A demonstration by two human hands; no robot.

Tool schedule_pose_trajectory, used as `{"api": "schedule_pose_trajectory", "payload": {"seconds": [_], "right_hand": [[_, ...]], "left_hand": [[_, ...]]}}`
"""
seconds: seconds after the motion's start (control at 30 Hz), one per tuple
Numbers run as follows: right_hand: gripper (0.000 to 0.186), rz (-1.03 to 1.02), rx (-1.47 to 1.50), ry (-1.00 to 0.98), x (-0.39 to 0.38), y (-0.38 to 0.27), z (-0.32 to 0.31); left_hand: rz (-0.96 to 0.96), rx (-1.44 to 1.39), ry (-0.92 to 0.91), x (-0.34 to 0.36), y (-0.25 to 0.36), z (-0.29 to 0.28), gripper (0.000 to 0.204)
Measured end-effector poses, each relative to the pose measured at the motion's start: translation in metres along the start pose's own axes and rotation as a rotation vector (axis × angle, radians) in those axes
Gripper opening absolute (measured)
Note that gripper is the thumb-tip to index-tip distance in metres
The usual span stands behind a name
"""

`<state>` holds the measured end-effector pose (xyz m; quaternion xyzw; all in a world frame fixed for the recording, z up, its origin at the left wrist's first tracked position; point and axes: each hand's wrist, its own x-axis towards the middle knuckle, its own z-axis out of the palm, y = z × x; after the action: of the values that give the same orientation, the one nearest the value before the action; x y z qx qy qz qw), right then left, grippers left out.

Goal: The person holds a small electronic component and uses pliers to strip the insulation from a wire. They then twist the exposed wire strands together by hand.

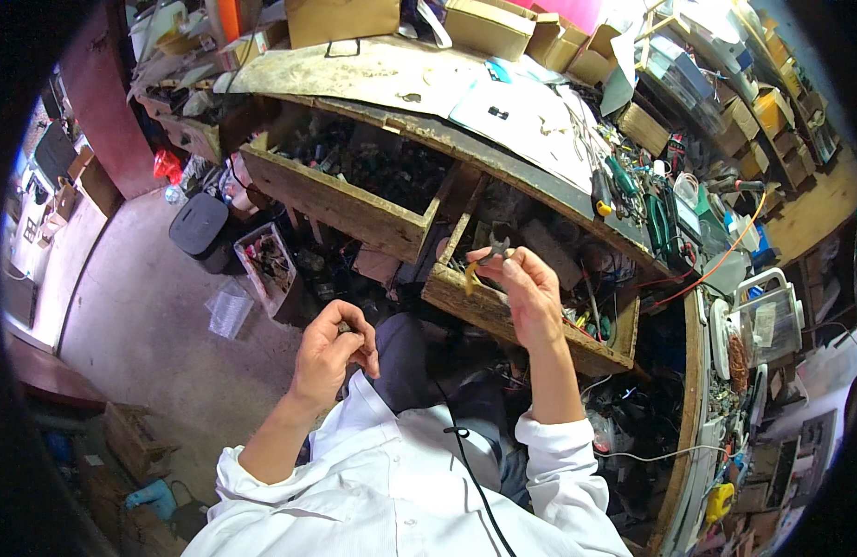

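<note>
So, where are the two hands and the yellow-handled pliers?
Left hand (327,356), head view: middle of the hand.
Right hand (535,299), head view: middle of the hand.
Yellow-handled pliers (470,278), head view: yellow handle.

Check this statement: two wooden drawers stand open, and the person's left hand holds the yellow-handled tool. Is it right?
Not quite: the head view shows the right hand holding the yellow-handled tool, not the left hand. Two wooden drawers do stand open.

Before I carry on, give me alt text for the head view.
The right hand holds yellow-handled pliers above an open wooden drawer. The left hand is curled at lap height, its contents unclear. Beyond stands a cluttered workbench.
</note>
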<state>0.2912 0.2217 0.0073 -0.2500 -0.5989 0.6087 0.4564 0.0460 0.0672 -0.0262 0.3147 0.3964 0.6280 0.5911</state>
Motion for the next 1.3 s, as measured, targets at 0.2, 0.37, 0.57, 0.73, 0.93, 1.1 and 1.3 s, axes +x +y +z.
{"api": "schedule_pose_trajectory", "payload": {"seconds": [0.2, 0.37, 0.57, 0.73, 0.93, 1.1, 1.3], "right_hand": [[0.019, -0.006, -0.209, 0.068, -0.023, 0.008, 0.060], [0.020, -0.297, -1.008, -0.012, -0.039, -0.001, 0.096], [0.016, -0.338, -0.835, -0.117, -0.049, 0.002, 0.101], [0.021, -0.423, -0.822, -0.028, -0.050, 0.008, 0.108], [0.030, -0.426, -0.789, -0.029, -0.053, 0.012, 0.105], [0.035, -0.406, -0.716, 0.046, -0.054, 0.015, 0.109], [0.033, -0.308, -0.563, 0.119, -0.058, 0.022, 0.110]], "left_hand": [[-0.128, -0.099, -0.087, 0.010, 0.011, 0.024, 0.011], [-0.025, 0.151, -0.008, 0.019, -0.010, 0.033, 0.022], [0.115, 0.182, 0.091, 0.016, -0.020, 0.026, 0.027], [0.124, 0.263, 0.039, 0.012, -0.015, 0.032, 0.025], [0.088, 0.128, 0.067, 0.012, -0.017, 0.025, 0.025], [0.055, 0.245, 0.042, 0.014, -0.032, 0.018, 0.027], [0.070, 0.263, 0.028, 0.012, -0.030, 0.018, 0.027]]}}
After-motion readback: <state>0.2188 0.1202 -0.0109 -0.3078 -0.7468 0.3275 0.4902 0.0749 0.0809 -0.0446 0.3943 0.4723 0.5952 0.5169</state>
